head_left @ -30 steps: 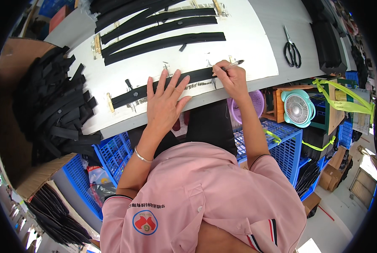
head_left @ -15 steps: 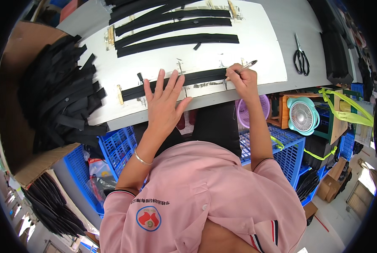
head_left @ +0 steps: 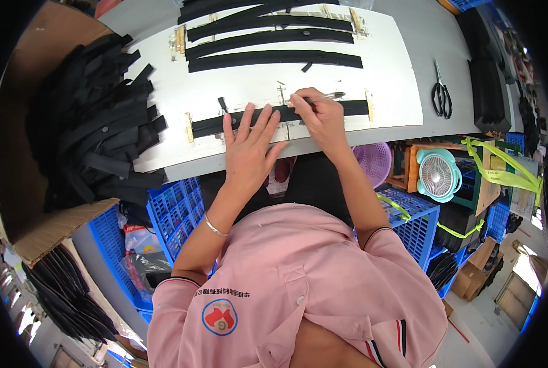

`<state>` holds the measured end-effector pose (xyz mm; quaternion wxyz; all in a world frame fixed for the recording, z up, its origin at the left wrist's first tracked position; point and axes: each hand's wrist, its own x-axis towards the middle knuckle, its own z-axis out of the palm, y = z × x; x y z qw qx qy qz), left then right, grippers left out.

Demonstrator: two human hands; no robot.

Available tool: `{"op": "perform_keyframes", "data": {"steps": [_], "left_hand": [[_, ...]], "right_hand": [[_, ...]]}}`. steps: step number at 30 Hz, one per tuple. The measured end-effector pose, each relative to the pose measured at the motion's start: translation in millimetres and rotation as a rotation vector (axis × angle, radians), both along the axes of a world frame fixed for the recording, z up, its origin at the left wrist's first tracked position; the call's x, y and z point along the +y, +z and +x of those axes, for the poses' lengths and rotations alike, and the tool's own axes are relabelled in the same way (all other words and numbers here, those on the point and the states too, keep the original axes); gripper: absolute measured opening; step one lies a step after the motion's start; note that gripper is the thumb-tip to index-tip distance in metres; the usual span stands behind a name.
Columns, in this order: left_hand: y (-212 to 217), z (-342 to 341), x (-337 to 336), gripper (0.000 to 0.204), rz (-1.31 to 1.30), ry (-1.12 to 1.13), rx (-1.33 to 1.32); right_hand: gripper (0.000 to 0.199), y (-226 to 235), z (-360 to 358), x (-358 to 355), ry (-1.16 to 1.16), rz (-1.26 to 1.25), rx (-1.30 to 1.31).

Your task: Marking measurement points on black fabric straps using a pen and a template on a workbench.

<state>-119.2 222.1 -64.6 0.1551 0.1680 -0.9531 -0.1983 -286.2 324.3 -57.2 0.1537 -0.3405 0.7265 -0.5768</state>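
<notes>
Left hand (head_left: 247, 153) spread flat on black strip (head_left: 355, 108) near front edge of counter (head_left: 421, 43); right hand (head_left: 324, 122) gripping pen (head_left: 333, 95); pink shirt (head_left: 280, 245) bears lettering (head_left: 225, 294), round emblem (head_left: 219, 317).

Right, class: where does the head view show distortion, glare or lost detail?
Head view: the grey table has a bowed front edge; same view, glare bleaches patches by the right rim; same view, the long black fabric strip under the left hand shows little texture.

– Looking from where?
– Down from the wearer's head, through the left fisheye of two, close above the pink polo shirt (head_left: 277, 260)!
– And facing?
– Onto left hand (head_left: 248, 153) and right hand (head_left: 323, 122), taking in the white board (head_left: 387, 73) beyond!
</notes>
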Motion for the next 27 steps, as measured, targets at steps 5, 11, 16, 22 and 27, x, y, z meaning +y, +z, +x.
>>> {"op": "perform_keyframes", "data": {"steps": [5,11,16,22,27], "left_hand": [[-1.9,1.0,0.5,0.059,-0.013,0.001,0.039],[-1.7,1.0,-0.4,0.059,0.013,-0.001,0.048],[-1.7,0.8,-0.6,0.06,-0.004,0.001,0.035],[-2.4,0.5,-1.2,0.056,-0.036,-0.002,0.066],[-5.0,0.6,-0.7,0.056,-0.009,-0.003,0.082]], "right_hand": [[0.015,-13.0,3.4,-10.4,-0.017,0.056,0.166],[0.014,-15.9,1.8,-11.4,-0.014,0.097,0.251],[0.016,-11.3,4.9,-12.2,-0.053,0.057,0.283],[0.018,-8.6,-2.2,0.2,0.133,0.146,0.217],[0.018,-7.0,-2.0,-1.7,0.173,0.145,0.369]]}}
